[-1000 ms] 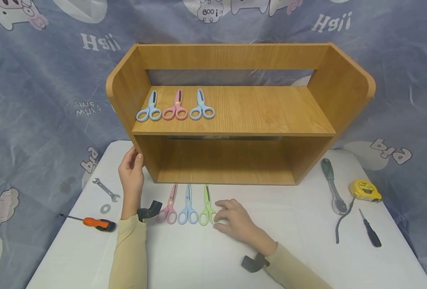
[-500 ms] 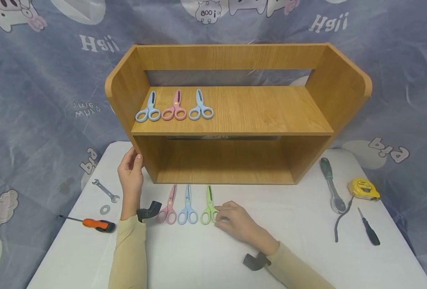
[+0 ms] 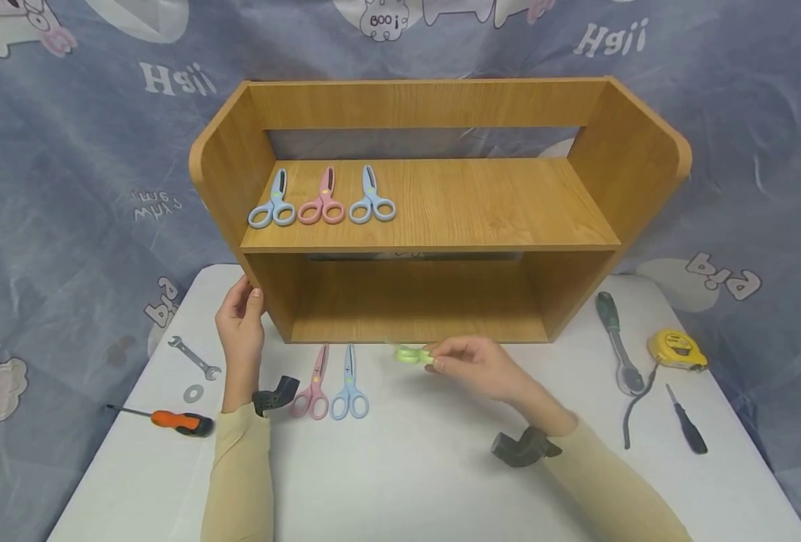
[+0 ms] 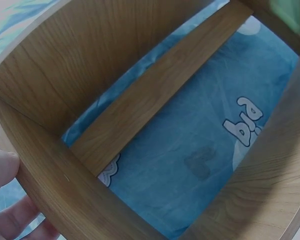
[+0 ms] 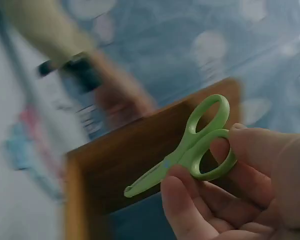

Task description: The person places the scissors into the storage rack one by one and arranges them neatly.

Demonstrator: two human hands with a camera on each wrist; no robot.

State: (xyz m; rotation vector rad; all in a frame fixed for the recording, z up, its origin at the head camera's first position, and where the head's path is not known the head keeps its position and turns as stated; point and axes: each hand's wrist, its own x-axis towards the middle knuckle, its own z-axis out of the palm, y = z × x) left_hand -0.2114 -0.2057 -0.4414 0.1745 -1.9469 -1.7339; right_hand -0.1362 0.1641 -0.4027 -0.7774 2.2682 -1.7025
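My right hand (image 3: 478, 367) pinches green scissors (image 3: 410, 354) by one finger loop, in front of the wooden shelf unit (image 3: 434, 247). In the right wrist view the scissors (image 5: 178, 154) point away from the fingers, blades together. At the unit's lower left, my left hand (image 3: 240, 327) grips the side panel. The left wrist view shows its thumb (image 4: 2, 169) and fingers on opposite sides of the panel edge. Pink scissors (image 3: 313, 391) and blue scissors (image 3: 350, 391) lie on the table. On the upper board lie blue scissors (image 3: 276, 197), pink scissors (image 3: 324, 198) and more blue scissors (image 3: 370, 197).
A wrench (image 3: 195, 358), a washer (image 3: 193, 393) and an orange-black screwdriver (image 3: 182, 422) lie left on the white table (image 3: 400, 482). To the right are a ratchet handle (image 3: 617, 339), a yellow tape measure (image 3: 676, 349) and a dark screwdriver (image 3: 689, 427). Patterned cloth (image 3: 89, 188) hangs behind.
The green scissors first slid slightly right on the table, then were picked up by my right hand and raised toward the shelf unit. My left hand keeps its hold on the side panel.
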